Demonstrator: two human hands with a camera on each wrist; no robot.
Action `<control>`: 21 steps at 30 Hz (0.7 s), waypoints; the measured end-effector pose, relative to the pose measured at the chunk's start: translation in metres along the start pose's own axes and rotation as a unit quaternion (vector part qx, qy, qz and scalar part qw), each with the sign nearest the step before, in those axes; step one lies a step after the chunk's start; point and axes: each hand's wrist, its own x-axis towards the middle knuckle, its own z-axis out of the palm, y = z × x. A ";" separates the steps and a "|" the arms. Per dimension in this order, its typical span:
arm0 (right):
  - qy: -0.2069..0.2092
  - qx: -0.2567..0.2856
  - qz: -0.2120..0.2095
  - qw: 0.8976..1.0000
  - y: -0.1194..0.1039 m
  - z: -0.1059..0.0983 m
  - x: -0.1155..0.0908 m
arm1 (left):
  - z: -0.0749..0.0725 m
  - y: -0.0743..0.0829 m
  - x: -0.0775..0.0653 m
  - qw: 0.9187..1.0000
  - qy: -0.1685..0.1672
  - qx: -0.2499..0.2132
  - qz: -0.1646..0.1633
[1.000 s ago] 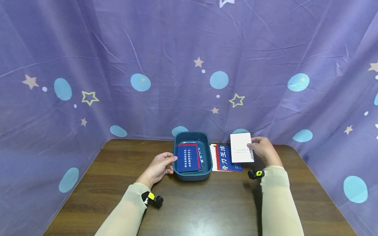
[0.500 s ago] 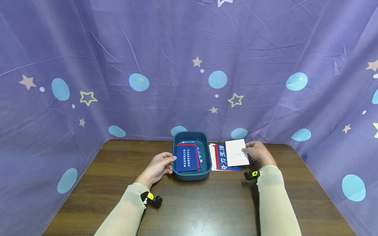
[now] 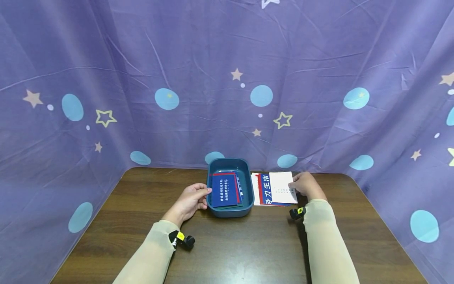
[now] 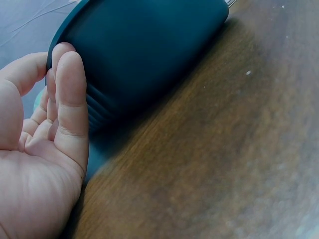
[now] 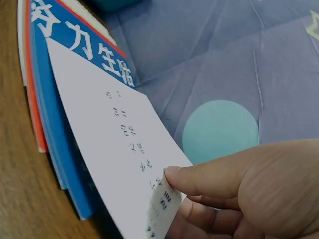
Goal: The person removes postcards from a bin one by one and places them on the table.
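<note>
My left hand (image 3: 190,200) grips the left rim of a dark teal plastic box (image 3: 230,213), thumb on top and fingers against its outer wall; the left wrist view shows the box wall (image 4: 144,55) close up. Inside the box lie several cards, a blue card (image 3: 223,191) with white writing uppermost. Right of the box, my right hand (image 3: 307,186) pinches the right edge of a white card (image 3: 281,181) with small dark writing. This card overlaps a blue card (image 5: 84,42) with large white characters, and its held edge is slightly raised. Red and white edges show beneath.
The brown wooden table (image 3: 227,244) reaches back to a purple curtain (image 3: 198,118) printed with stars and blue dots. A small wrist camera (image 3: 297,213) sits on the right sleeve, another camera (image 3: 188,241) on the left sleeve.
My right hand has moved left and down with the white card, bringing it onto the cards beside the box. The left hand and the box have stayed in place.
</note>
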 end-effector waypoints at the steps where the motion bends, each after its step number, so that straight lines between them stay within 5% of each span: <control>1: 0.004 -0.013 -0.004 1.000 -0.001 0.001 0.000 | 0.000 0.000 0.000 1.000 0.000 -0.001 0.000; 15: 0.032 -0.068 -0.007 0.997 -0.004 0.006 -0.001 | 0.000 0.000 0.000 1.000 -0.004 0.000 0.004; 21: 0.026 -0.051 0.004 0.998 -0.009 0.003 -0.009 | -0.001 -0.001 0.000 1.000 0.000 0.001 0.001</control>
